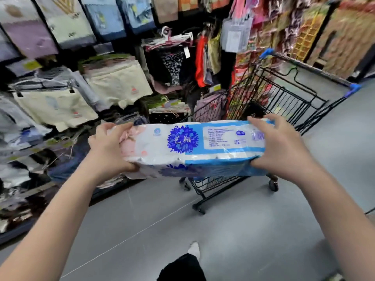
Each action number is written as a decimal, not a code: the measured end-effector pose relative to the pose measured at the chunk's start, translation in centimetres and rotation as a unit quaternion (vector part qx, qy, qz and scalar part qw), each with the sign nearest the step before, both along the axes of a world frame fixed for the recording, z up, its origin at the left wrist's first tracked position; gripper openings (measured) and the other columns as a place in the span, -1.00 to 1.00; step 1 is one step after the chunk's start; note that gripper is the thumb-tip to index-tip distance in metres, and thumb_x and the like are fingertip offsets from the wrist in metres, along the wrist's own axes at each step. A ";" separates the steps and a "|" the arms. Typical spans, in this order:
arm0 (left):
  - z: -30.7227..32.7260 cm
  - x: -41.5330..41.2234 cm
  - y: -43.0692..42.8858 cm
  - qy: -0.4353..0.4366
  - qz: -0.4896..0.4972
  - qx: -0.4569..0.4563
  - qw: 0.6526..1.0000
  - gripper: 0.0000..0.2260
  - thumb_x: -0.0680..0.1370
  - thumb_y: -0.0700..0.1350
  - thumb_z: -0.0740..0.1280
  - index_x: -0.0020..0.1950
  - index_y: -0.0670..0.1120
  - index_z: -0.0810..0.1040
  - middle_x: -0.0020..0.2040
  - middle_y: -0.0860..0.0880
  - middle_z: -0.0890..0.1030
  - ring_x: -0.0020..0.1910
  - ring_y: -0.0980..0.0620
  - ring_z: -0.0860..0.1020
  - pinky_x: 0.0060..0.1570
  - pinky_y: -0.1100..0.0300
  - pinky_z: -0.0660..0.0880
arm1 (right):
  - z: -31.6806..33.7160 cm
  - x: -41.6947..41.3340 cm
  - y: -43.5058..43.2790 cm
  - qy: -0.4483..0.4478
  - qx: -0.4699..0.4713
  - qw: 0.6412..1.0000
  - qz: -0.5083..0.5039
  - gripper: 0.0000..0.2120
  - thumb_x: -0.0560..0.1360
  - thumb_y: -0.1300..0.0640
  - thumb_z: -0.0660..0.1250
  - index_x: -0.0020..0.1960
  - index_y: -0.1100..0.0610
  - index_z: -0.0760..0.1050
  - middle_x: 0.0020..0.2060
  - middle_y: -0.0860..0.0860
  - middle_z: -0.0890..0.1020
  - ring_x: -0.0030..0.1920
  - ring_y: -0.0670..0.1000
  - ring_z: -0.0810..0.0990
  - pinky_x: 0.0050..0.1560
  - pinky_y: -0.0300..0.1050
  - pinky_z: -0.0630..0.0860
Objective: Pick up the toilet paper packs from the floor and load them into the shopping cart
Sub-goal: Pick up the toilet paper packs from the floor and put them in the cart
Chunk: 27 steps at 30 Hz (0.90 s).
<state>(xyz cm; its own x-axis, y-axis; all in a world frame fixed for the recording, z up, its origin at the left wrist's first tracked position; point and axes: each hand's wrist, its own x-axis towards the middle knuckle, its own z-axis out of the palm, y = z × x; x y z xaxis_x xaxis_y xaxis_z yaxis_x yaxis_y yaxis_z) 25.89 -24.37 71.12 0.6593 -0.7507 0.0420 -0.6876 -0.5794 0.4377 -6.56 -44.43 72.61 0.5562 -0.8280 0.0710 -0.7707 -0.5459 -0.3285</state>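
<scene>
Two hands carry one toilet paper pack [192, 147], held level and lengthwise in the air in front of the shopping cart [284, 98]. The left hand [110, 147] clamps the pink-and-white end; the right hand [281, 147] clamps the blue end. The fingers of each hand [261, 119] are closed over the top edge of the pack, and the thumbs press in from below. An end-to-end grip suits a long, soft load: the plastic wrap gives no firm handle, and support at both ends keeps the pack from sagging or twisting.

The pack hangs clear of the floor [223, 230], near the height of the cart's rim. It hides the near part of the basket, so what the basket holds cannot be read. The cart stands at an angle beside racks of hanging clothes [203, 63], with its blue-capped handle [310, 72] on the far side. The load therefore approaches over the front end.

Judged step: transfer to the basket, with release not yet made. The next move likely needs the pack to clear the wire rim before it goes down. A foot [193, 249] and a dark trouser leg show at the bottom edge. No other packs are visible on the floor in this view.
</scene>
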 end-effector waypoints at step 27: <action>-3.8 2.9 -31.2 0.046 -0.060 0.021 0.997 0.03 0.15 -0.11 0.61 0.54 0.24 0.23 0.46 -0.05 0.15 0.37 -0.20 0.17 0.35 -0.16 0.33 | -1.8 3.0 -27.7 0.072 0.030 0.995 -0.061 0.03 0.23 -0.01 0.56 0.60 -0.13 0.16 0.47 0.16 0.23 0.47 0.22 0.27 0.47 0.16 0.27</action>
<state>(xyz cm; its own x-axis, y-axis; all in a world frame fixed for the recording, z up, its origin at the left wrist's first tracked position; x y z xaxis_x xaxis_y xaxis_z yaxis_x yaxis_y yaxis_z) 28.75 -55.53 67.28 0.5638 -0.8245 -0.0487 -0.7109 -0.5145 0.4794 -3.59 -72.10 70.84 0.4516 -0.8906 -0.0535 -0.8718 -0.4277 -0.2386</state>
